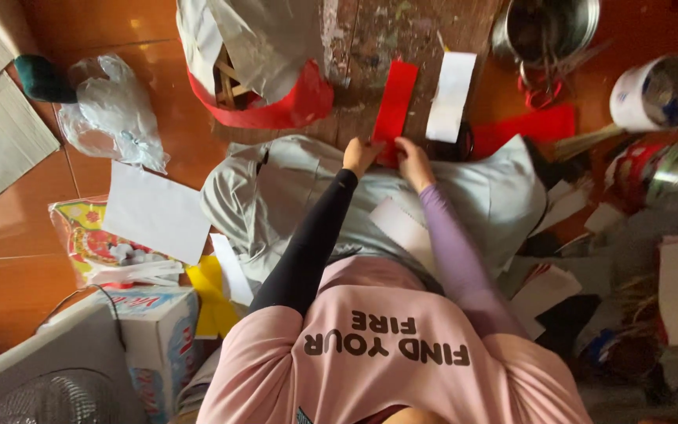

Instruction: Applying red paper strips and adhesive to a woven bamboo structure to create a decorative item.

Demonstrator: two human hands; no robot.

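A long red paper strip [395,102] lies on a worn wooden board [410,31] ahead of my knees. My left hand [361,155], in a black sleeve, and my right hand [413,162], in a lilac sleeve, both pinch the strip's near end, side by side. A white paper strip [450,96] lies on the board just right of the red one, untouched. A white sheet [403,228] rests on my grey-trousered lap under my right forearm.
A red-rimmed bag [276,102] with wooden sticks sits at the board's left. A metal pot [547,27], a white cup [657,93], a tin can [657,169] and red paper [527,127] lie right. White paper [154,210], plastic bags, a box [158,338] and a fan [49,377] are left.
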